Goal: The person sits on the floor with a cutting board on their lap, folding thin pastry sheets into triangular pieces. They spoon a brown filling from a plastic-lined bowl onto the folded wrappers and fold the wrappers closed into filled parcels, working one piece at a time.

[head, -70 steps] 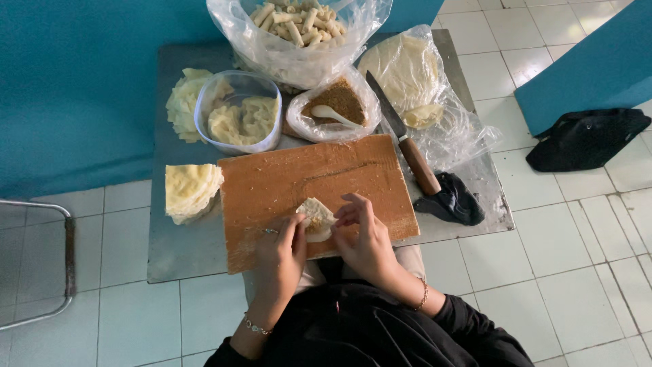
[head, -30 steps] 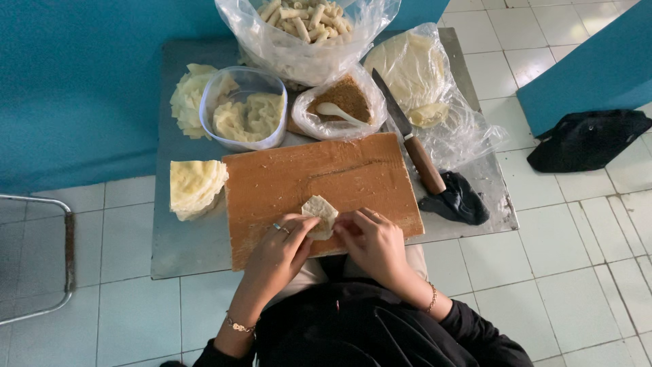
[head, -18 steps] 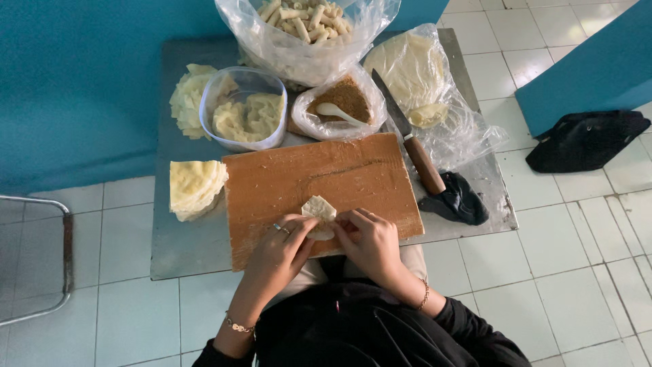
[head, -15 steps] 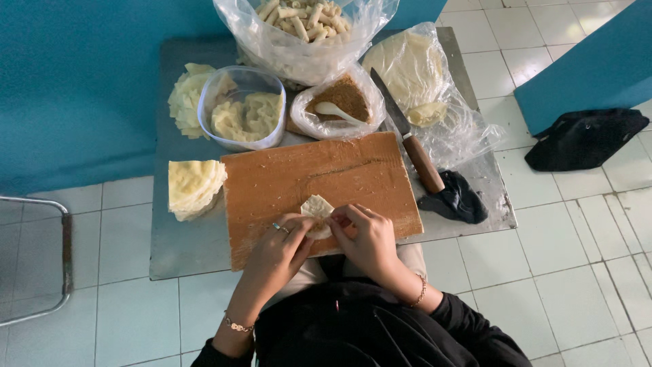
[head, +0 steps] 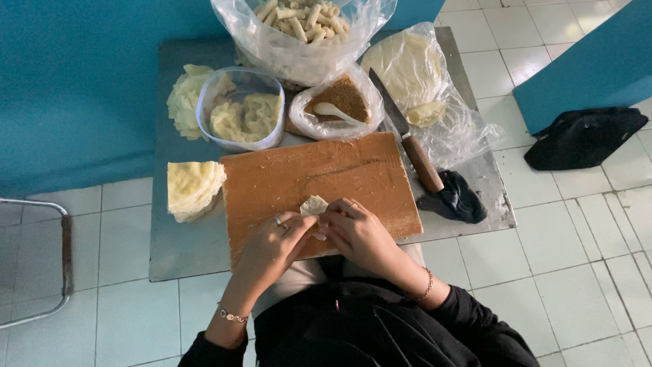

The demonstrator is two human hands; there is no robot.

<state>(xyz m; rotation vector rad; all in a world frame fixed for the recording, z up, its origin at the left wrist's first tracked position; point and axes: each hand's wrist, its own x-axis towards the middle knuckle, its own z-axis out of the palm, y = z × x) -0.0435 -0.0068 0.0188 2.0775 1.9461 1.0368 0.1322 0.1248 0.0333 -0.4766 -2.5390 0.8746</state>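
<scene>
White floor tiles surround a low metal table [head: 183, 251]. At centre frame, on the wooden board [head: 299, 177], the left hand [head: 272, 248] and right hand [head: 356, 234] pinch a small pale wrapper [head: 314, 204], apparently mid-fold; rolling it tight seems next.

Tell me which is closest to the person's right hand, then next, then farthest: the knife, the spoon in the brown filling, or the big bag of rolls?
Measured from the right hand in the head view:
1. Knife, its wooden handle just beyond the board's right edge.
2. Spoon, in the bag of brown filling behind the board.
3. Bag of rolls, at the table's far edge.
</scene>
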